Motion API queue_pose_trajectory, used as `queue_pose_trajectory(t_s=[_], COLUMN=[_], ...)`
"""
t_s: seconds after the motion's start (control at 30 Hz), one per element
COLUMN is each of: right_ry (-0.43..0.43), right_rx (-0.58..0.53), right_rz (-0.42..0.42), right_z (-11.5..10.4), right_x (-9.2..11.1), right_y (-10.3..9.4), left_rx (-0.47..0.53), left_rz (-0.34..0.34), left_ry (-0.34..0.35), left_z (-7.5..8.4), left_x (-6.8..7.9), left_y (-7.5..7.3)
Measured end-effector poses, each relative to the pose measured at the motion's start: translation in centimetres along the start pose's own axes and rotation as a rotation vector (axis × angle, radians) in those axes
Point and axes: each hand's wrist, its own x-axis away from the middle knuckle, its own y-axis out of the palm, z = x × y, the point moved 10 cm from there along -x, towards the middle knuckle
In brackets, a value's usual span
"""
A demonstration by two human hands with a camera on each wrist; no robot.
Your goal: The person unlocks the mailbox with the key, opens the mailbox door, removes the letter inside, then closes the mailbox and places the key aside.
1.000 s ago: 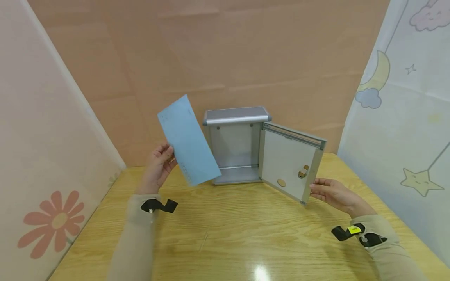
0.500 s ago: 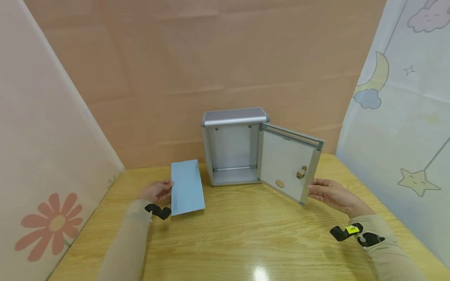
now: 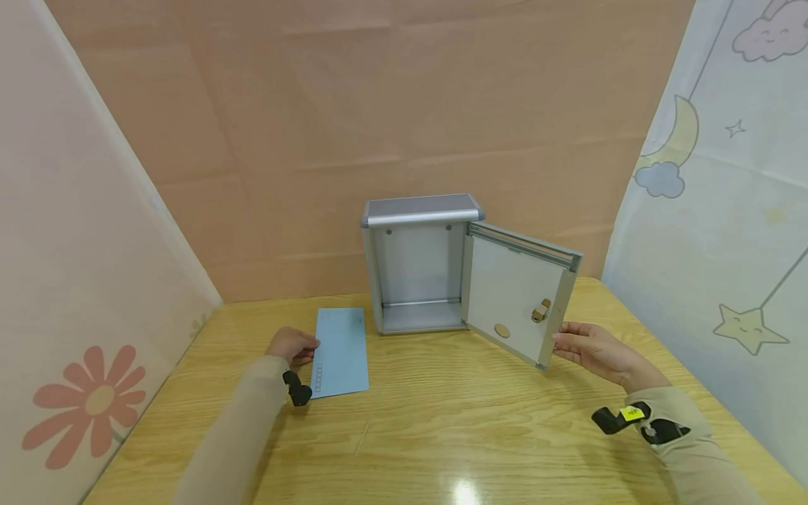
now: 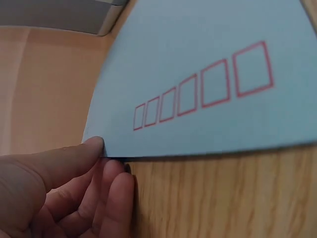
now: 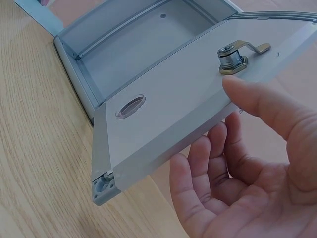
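Observation:
A light blue envelope with a row of red postcode boxes lies low at the wooden tabletop, left of a metal mailbox. My left hand pinches its left edge, thumb on top and fingers curled below, as the left wrist view shows. The mailbox's door is swung out to the right, and the inside of the box shows nothing in it. My right hand grips the door's free edge, thumb on the inner face near the cam lock, fingers behind the edge in the right wrist view.
The wooden table stretches in front of the mailbox. An orange-brown backdrop hangs behind it. Printed fabric walls stand at the left and the right.
My left hand has lowered the envelope from beside the mailbox, where it was raised and tilted, down to the tabletop. My right hand and the door have stayed in place.

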Motion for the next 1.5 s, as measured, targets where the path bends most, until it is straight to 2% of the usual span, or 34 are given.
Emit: queue_pose_trajectory(t_s=[0.13,0.33,0.4,0.47,0.5,0.53,0.57,0.63,0.7,0.73,0.8,0.87,1.0,1.2,1.5], right_ry=[0.005,0.005,0.003,0.004,0.005,0.004,0.004,0.004,0.001,-0.001,-0.006,-0.01,-0.006,-0.007,-0.007], right_rx=[0.004,-0.002,0.0,-0.001,0.001,0.002,0.004,0.004,0.006,0.002,-0.001,-0.001,0.012,0.018,0.002], right_rz=[0.007,0.008,0.007,0.009,0.009,0.01,0.011,0.01,0.006,0.002,-0.004,-0.01,-0.006,-0.008,-0.043], right_z=[0.0,0.0,0.0,0.1,0.2,0.2,0.2,0.2,0.2,0.2,0.2,0.3,0.4,0.4,0.5], right_x=[0.0,0.0,0.0,0.0,0.0,0.1,0.1,0.1,0.2,0.2,0.2,0.2,0.1,0.0,-0.1], right_y=[0.0,0.0,0.0,-0.1,-0.1,-0.1,-0.1,0.0,0.0,0.0,0.1,0.1,-0.1,-0.2,0.3], left_rx=[-0.152,-0.401,-0.516,-0.577,-0.557,-0.488,-0.392,-0.123,0.153,0.257,0.353,0.383,0.36,0.402,0.437], left_rz=[0.022,0.07,0.114,0.184,0.215,0.232,0.238,0.215,0.123,0.071,-0.027,-0.116,-0.185,-0.212,-0.202], left_ry=[0.069,0.159,0.205,0.263,0.294,0.32,0.349,0.393,0.424,0.423,0.409,0.387,0.336,0.265,0.231], left_z=[0.5,2.3,3.2,4.3,4.9,5.5,6.1,7.2,8.1,8.5,9.1,9.4,9.2,8.4,8.1], left_x=[-0.7,-0.3,0.1,0.6,0.9,1.1,1.3,1.6,1.6,1.6,1.5,1.3,0.9,0.3,0.1], left_y=[0.1,0.4,0.5,0.7,0.8,1.1,1.5,2.4,4.0,4.9,6.6,8.1,9.9,11.1,11.5])
